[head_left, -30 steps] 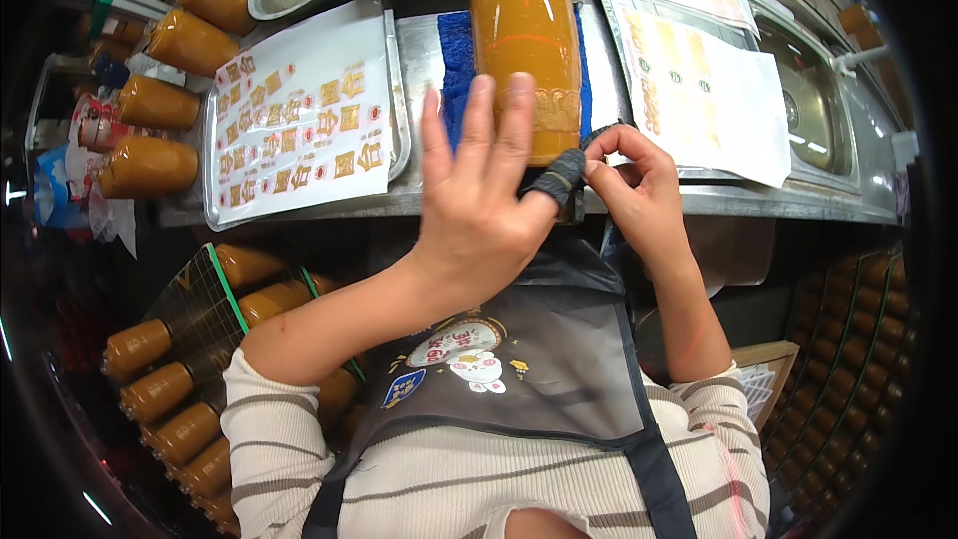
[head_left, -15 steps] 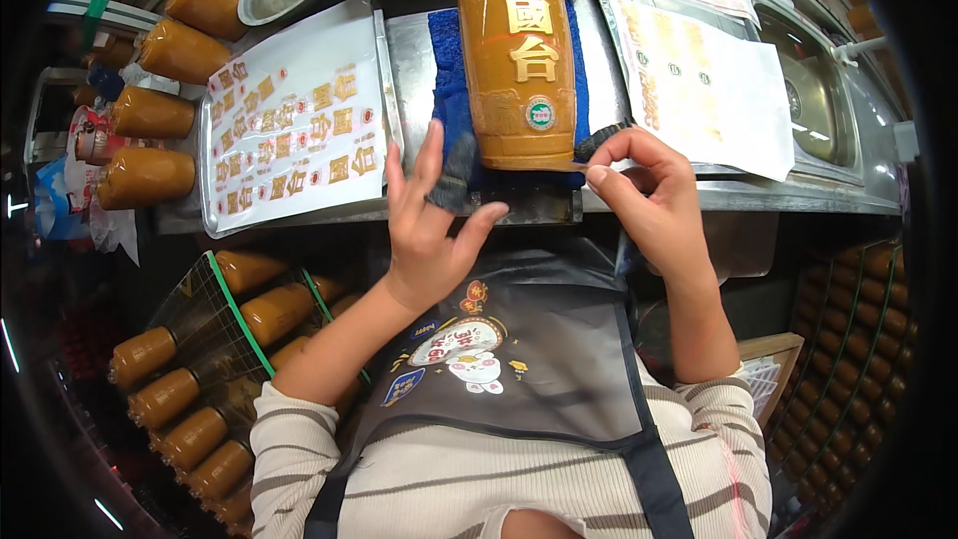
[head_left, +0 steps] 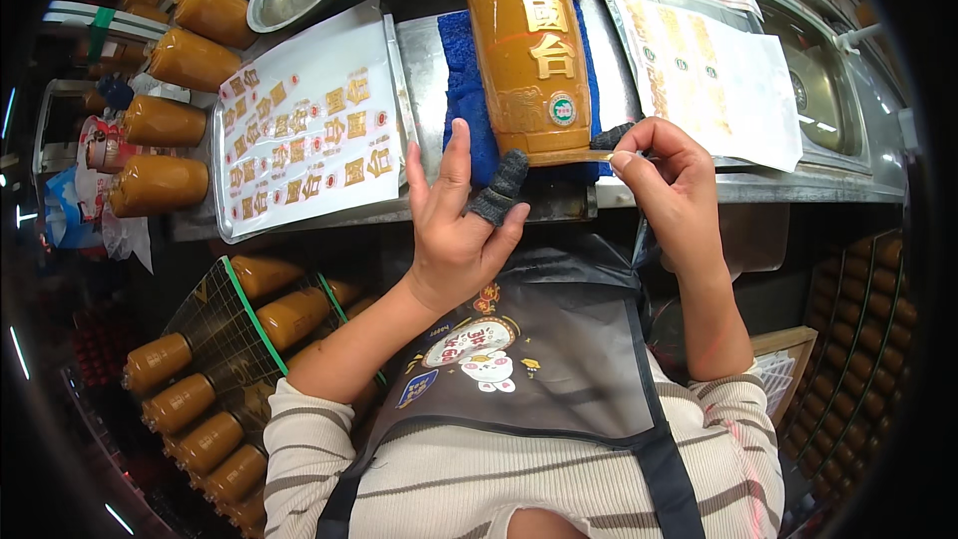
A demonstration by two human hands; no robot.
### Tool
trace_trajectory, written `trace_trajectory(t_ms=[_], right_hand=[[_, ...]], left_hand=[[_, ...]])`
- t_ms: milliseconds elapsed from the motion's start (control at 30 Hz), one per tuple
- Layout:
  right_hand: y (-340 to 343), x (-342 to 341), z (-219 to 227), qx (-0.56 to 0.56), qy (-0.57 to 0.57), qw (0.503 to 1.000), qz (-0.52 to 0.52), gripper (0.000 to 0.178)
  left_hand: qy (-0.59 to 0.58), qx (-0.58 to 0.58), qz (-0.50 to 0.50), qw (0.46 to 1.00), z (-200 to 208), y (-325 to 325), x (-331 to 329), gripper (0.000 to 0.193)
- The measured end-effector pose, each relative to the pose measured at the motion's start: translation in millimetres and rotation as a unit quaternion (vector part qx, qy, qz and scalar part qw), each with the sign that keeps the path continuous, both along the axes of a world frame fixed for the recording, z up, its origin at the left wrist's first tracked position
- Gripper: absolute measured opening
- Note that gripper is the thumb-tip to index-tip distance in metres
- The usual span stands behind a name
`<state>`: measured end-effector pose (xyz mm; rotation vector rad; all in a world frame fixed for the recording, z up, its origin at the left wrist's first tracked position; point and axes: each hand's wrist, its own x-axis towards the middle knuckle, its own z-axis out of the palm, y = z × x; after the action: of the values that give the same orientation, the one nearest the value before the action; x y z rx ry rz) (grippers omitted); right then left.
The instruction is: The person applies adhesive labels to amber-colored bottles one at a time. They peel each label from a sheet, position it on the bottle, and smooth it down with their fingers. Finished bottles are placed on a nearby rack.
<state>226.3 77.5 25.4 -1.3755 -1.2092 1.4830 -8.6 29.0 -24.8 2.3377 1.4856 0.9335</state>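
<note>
A brown glazed bottle (head_left: pixel 519 50) lies on a blue cloth (head_left: pixel 462 65), its base toward me. Raised gold characters and a round green-and-white sticker (head_left: pixel 562 109) are on its upper face. My right hand (head_left: pixel 674 185) pinches the free end of a thin gold strip (head_left: pixel 589 157), which runs along the bottle's base edge. A dark knitted finger sleeve (head_left: pixel 631 134) covers one finger of that hand. My left hand (head_left: pixel 449 240) is open with fingers spread; its index finger, in a grey finger sleeve (head_left: pixel 499 190), is at the base's left corner, touching or very close.
At left, a tray (head_left: pixel 222 205) bears a white sheet (head_left: pixel 299 145) of gold characters and small red stickers. Another sheet of stickers (head_left: pixel 699 90) lies right, beside a metal sink (head_left: pixel 828 90). Brown bottles (head_left: pixel 165 185) line the far left; more fill racks (head_left: pixel 254 314) below the bench.
My left index finger has swung rightward to the bottle's base corner. The right hand has drawn the strip a little to the right. The whole view has shifted slightly.
</note>
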Motion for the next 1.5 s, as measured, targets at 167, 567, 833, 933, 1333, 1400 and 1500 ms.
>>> trace_trajectory(t_ms=[167,567,833,933,1333,1400,1500], right_hand=[[1,0,-3,0.008,0.000,1.000,-0.001,0.005],[4,2,-23,0.008,-0.014,1.000,0.006,0.007],[8,-15,-26,0.009,-0.003,1.000,-0.007,0.024],[8,-16,-28,0.008,-0.004,1.000,-0.003,0.025],[6,-17,-33,0.023,0.001,1.000,0.003,0.020],[6,-17,-31,0.012,0.003,1.000,0.008,0.020],[7,-18,-30,0.023,0.001,1.000,-0.005,0.025]], left_hand=[[0.015,0.017,-0.011,1.000,8,5,1,0.020],[0.023,0.044,-0.022,0.998,37,24,28,0.038],[-0.366,-0.184,0.069,0.910,23,45,17,0.055],[-0.363,-0.201,0.067,0.907,28,47,17,0.054],[-0.349,-0.197,0.055,0.915,24,45,11,0.050],[-0.325,-0.178,0.059,0.927,20,45,11,0.049],[-0.328,-0.229,0.076,0.913,26,44,11,0.048]])
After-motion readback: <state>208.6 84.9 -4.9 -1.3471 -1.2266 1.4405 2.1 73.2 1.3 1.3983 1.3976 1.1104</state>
